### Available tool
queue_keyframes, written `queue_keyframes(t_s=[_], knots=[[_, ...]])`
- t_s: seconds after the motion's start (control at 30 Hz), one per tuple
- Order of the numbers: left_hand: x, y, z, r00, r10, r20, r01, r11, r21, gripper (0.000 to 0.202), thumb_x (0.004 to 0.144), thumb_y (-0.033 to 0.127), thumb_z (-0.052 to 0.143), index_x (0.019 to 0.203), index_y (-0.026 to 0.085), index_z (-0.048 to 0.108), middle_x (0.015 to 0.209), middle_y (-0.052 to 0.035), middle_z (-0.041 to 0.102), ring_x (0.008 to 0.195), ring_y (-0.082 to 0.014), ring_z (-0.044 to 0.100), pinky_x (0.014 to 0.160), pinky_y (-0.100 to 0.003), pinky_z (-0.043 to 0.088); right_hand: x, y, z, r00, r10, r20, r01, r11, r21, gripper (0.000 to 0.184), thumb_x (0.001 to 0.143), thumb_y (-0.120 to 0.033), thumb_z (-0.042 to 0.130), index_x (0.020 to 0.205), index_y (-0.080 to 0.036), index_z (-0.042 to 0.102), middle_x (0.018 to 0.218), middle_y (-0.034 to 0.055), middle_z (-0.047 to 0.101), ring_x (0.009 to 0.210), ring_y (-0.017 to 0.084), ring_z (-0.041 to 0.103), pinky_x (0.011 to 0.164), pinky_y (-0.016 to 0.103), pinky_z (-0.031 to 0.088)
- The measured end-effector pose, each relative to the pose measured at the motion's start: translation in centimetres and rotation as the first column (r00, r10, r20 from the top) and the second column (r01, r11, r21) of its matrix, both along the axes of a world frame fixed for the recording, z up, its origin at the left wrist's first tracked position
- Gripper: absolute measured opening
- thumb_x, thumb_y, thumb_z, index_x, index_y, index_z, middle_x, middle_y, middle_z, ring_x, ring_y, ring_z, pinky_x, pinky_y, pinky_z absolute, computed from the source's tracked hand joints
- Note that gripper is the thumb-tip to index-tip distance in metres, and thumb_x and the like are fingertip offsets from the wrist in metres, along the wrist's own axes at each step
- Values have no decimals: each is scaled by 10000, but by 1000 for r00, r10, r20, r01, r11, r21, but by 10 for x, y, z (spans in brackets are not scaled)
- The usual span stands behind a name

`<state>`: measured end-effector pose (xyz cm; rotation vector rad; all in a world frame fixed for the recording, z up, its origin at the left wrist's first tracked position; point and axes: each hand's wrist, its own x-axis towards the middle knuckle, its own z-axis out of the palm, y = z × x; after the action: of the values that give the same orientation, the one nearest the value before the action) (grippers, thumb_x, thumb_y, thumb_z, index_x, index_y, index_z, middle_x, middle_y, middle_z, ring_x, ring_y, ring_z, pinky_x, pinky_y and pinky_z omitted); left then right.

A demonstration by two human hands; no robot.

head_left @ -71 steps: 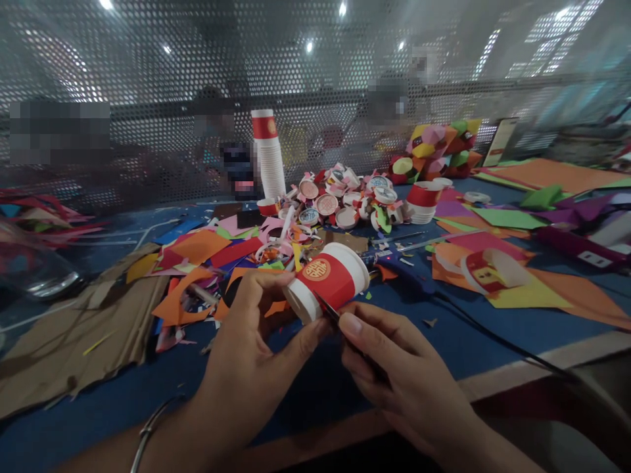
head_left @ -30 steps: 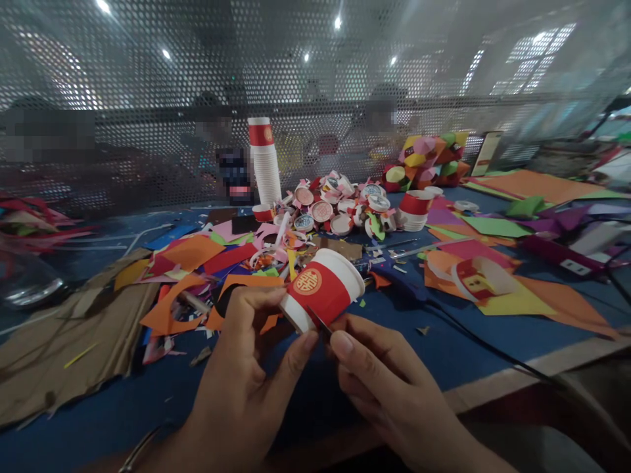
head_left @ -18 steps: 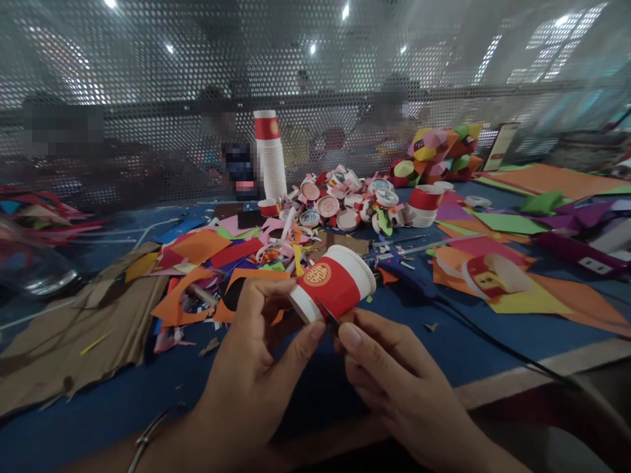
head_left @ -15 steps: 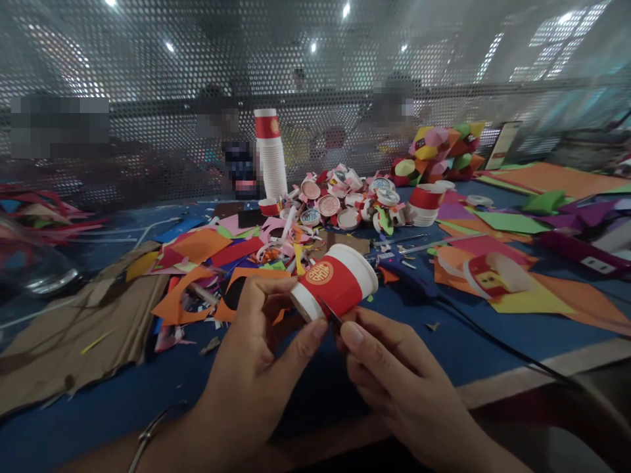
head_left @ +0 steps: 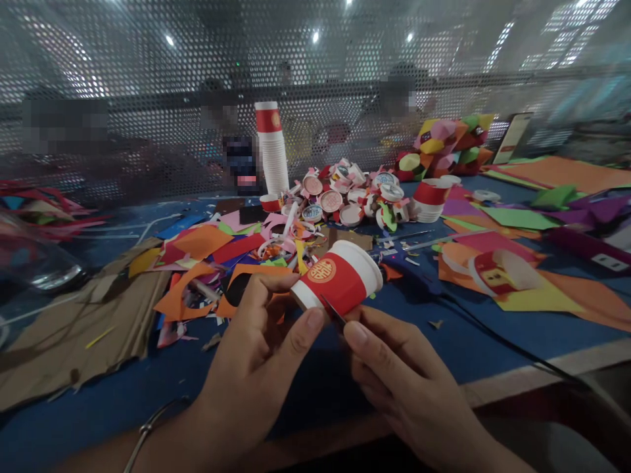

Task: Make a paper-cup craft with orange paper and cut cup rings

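A red and white paper cup (head_left: 340, 286) with a gold round emblem lies tilted in the air, its rim to the right. My left hand (head_left: 269, 341) grips it by the base end, fingers behind and thumb below. In my right hand (head_left: 389, 355) is a craft knife (head_left: 335, 312), thin and dark, pinched between thumb and fingers. Its pointed blade touches the cup's red side near the base; how deep it goes I cannot tell. The knife's handle is hidden in the hand.
Behind the cup are cut coloured paper scraps (head_left: 197, 243), a heap of cut cup bottoms (head_left: 340, 200) and a tall cup stack (head_left: 273, 151). Cardboard (head_left: 113, 335) lies left. A blue glue gun (head_left: 414, 276) with a black cord lies right, near a cut cup (head_left: 497, 269).
The cup has turned slightly in my left hand, and the left thumb has shifted a little. The view has shifted slightly. Both hands keep their holds.
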<state>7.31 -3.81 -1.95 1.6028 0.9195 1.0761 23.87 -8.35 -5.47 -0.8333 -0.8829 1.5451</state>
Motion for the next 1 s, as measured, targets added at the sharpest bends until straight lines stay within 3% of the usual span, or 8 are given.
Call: queue_keyframes(t_s=[0.27, 0.6, 0.8, 1.0], knots=[[2, 4, 0, 997, 0, 72, 5, 998, -56, 270, 1007, 365, 707, 1193, 228, 569, 1204, -63, 782, 1045, -157, 776, 896, -234, 626, 1, 5, -1, 1000, -1, 11, 1, 1000, -3, 408, 967, -535, 738, 817, -177, 613, 559, -118, 330, 457, 23, 184, 379, 132, 148], [2, 5, -1, 994, 16, 105, -13, 999, -31, 257, 987, 329, 743, 1167, 239, 584, 1180, -50, 782, 1090, -183, 770, 916, -283, 645, 1, 3, 2, 999, 12, -31, -13, 999, -33, 373, 977, -512, 735, 838, -183, 627, 550, -113, 336, 449, 22, 183, 380, 138, 124], [-4, 1, -9, 999, 18, -38, -13, 992, 128, 296, 1008, 315, 711, 1257, 286, 554, 1296, -41, 672, 1225, -218, 689, 1092, -411, 582, 3, 1, 0, 996, 11, -85, -13, 999, -33, 370, 948, -489, 780, 825, -191, 598, 603, -104, 337, 477, 25, 196, 381, 122, 138], [-5, -2, -15, 990, 71, -124, -31, 954, 300, 305, 1005, 294, 698, 1267, 283, 541, 1365, -78, 580, 1280, -264, 633, 1119, -479, 562, 3, 0, -1, 997, 3, -82, -4, 1000, -6, 350, 956, -475, 773, 829, -186, 624, 619, -92, 349, 487, 28, 223, 391, 118, 154]])
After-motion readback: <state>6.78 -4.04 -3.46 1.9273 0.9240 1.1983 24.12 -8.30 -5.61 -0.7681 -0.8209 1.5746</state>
